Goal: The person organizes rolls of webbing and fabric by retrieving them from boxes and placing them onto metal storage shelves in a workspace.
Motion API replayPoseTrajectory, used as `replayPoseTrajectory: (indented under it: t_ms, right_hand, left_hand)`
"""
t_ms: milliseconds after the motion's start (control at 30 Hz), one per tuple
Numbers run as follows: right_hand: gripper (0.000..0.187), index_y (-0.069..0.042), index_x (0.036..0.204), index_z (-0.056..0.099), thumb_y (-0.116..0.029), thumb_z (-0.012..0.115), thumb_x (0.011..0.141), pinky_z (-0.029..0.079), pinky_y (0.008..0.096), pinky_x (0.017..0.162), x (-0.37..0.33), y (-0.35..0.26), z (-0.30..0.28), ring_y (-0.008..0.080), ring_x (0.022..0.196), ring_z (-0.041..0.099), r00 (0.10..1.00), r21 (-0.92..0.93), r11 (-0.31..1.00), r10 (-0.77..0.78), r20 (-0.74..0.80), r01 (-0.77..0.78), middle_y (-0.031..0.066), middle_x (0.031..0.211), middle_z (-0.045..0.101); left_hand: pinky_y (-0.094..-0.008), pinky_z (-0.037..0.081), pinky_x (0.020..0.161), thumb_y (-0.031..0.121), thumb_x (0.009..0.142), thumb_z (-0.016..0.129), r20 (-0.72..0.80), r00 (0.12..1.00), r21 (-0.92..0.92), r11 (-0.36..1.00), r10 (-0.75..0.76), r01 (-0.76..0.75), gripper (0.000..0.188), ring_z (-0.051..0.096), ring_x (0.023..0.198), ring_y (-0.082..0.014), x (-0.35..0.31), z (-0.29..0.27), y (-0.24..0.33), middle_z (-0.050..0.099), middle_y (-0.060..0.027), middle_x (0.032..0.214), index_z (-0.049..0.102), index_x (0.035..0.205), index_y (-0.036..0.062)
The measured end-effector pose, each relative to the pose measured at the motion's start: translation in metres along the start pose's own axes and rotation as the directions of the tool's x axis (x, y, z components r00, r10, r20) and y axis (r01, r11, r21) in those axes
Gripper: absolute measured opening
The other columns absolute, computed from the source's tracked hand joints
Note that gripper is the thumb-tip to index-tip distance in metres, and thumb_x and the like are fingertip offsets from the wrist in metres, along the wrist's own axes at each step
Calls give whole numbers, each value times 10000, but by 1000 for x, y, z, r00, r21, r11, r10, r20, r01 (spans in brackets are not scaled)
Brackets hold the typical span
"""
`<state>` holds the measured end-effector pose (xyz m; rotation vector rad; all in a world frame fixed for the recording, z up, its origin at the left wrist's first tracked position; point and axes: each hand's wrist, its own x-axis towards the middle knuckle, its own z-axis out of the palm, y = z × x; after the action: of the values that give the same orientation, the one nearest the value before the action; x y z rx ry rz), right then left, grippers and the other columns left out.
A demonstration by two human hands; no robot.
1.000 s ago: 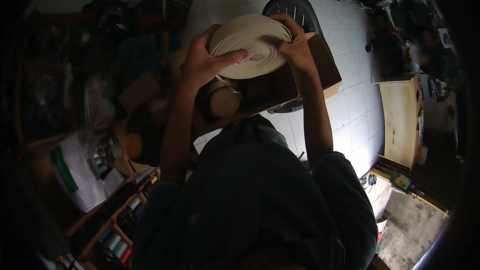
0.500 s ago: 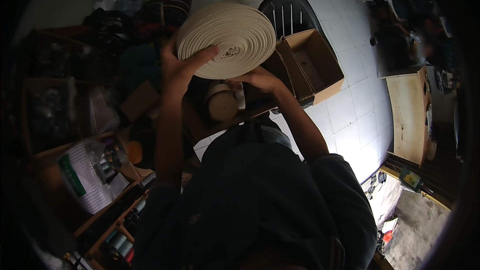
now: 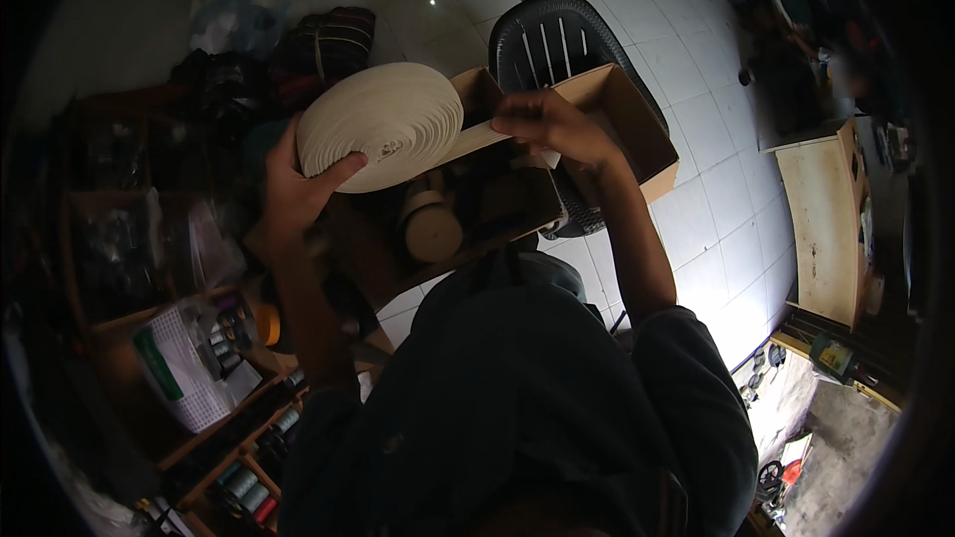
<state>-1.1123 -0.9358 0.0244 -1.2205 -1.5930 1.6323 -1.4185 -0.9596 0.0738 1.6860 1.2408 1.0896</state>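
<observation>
A large flat roll of cream webbing tape is held up in front of me, tilted so its coiled side faces me. My left hand grips its left edge, the thumb lying over the coils. From the roll's right side a length of tape runs out straight. My right hand pinches that length near its end, and a short pale piece hangs below the fingers. Beneath the roll, a smaller beige roll sits in a dark, shadowed box.
An open cardboard box rests on a black slatted chair. At left stand wooden compartments with bagged items, a dotted white package and thread spools. A pale wooden cabinet stands on the right, beyond white floor tiles.
The roll has moved left and slightly down with my left hand. My right hand has left the roll's underside and moved right and up, drawing out a length of tape.
</observation>
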Motion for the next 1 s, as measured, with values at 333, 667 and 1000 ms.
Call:
replayPoseTrajectory:
  t_ms: [333, 667, 1000]
  right_hand:
    - [620, 29, 1043, 615, -553, 513, 853, 471, 284, 616, -3, 16, -14, 157, 695, 605, 983, -282, 953, 58, -174, -106, 130, 840, 625]
    - [539, 76, 1200, 361, -204, 651, 842, 570, 339, 628, -11, 41, 9, 246, 732, 641, 971, 612, 788, 192, -141, -67, 202, 933, 587]
    - [456, -44, 1207, 429, -69, 667, 819, 470, 319, 811, -21, 54, 7, 201, 980, 573, 927, 557, 788, -45, -372, 262, 154, 1071, 594]
  left_hand:
    - [-397, 515, 720, 63, 699, 686, 295, 943, 503, 813, 157, -293, 407, 635, 849, -351, 5, 72, -4, 643, -153, 969, 576, 1090, 69]
    - [-516, 301, 1022, 87, 724, 625, 473, 796, 733, 333, 378, -593, 439, 429, 1233, -272, 14, 107, -10, 537, -108, 1222, 570, 1152, 163]
    - [-439, 315, 1047, 211, 768, 648, 108, 991, -364, 931, 78, -34, 713, 408, 1260, -331, 22, 72, -40, 434, -202, 1338, 309, 1375, 50]
